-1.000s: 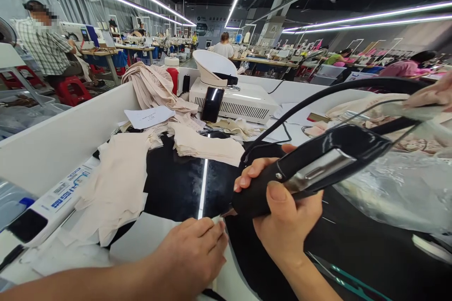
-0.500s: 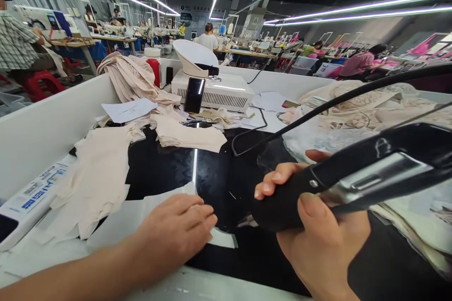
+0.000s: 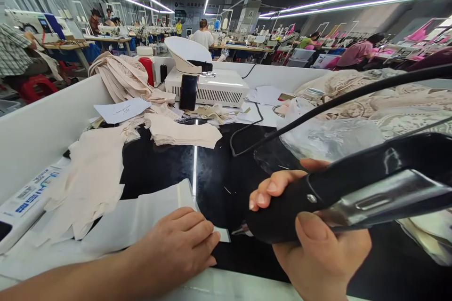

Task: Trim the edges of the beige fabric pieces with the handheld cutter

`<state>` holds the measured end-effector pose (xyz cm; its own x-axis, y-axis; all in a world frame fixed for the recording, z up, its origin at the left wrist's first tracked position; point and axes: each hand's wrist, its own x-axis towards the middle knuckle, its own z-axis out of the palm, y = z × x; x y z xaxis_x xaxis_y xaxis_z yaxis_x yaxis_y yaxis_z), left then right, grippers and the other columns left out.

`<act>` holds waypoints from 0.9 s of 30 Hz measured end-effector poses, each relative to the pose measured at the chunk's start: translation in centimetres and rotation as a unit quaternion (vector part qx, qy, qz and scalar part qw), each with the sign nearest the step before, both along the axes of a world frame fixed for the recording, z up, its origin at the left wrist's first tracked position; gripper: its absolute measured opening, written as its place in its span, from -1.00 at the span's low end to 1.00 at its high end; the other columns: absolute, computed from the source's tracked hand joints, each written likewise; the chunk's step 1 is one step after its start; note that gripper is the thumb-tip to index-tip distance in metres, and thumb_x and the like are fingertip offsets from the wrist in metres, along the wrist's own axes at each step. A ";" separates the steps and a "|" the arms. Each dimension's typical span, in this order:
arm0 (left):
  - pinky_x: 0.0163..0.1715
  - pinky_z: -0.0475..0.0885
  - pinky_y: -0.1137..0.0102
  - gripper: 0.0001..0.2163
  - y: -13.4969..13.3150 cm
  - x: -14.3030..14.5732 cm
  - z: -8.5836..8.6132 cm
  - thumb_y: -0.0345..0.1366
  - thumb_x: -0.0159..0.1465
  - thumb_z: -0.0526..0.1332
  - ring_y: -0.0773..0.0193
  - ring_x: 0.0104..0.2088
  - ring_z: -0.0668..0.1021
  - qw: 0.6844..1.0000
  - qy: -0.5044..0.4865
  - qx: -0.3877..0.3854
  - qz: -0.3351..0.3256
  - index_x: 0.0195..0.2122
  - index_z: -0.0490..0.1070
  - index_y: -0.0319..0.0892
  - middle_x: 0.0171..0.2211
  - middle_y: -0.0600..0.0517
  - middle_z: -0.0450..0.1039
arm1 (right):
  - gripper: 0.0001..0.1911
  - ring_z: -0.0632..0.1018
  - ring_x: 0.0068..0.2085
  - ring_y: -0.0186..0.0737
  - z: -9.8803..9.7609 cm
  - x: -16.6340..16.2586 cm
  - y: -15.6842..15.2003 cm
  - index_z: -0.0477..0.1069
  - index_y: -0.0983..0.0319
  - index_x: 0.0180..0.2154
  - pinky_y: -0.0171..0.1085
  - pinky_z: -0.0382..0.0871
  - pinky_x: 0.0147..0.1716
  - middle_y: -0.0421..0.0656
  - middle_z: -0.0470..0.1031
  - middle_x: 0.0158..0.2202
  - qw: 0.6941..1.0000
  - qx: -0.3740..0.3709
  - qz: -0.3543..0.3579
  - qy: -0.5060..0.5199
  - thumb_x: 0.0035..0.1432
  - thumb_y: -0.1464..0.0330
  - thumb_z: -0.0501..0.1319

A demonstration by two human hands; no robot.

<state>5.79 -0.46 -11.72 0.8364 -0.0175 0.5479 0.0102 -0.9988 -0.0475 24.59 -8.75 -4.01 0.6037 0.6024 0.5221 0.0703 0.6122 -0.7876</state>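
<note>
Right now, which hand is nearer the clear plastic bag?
The right hand: holding the black tool, it's just this side of the clear plastic bag; the left hand is farther left, on the white sheet.

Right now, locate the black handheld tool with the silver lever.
In the head view, the black handheld tool is at right, in the right hand, its tip near the thin white sheet under the left hand.

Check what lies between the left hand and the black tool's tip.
The head view shows the corner of a white sheet sticking out past the left hand, close to the tip of the black tool; whether they touch, I cannot tell.
</note>
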 end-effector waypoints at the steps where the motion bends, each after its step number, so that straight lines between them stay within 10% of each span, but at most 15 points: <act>1: -0.02 0.61 0.34 -0.79 0.0 0.0 0.0 -0.24 0.66 0.21 0.21 -0.16 0.65 1.000 0.000 -0.001 0.001 0.08 0.55 -0.29 -0.17 -0.02 0.63 | -0.55 0.61 -0.43 -0.22 0.0 0.0 0.0 0.61 0.00 0.03 -0.23 0.64 -0.47 -0.27 0.58 -0.34 1.000 0.000 0.000 -0.002 0.18 0.11 0.64; 27: -0.06 0.57 0.33 -0.80 -0.5 0.0 0.3 -0.28 0.66 0.20 0.22 -0.16 0.63 1.000 -0.007 -0.005 0.010 0.04 0.55 -0.30 -0.16 -0.01 0.62 | -0.58 0.61 -0.46 -0.16 -0.2 -0.3 0.5 0.58 0.01 0.03 -0.16 0.62 -0.52 -0.25 0.59 -0.34 1.000 0.002 0.002 -0.016 0.22 0.12 0.62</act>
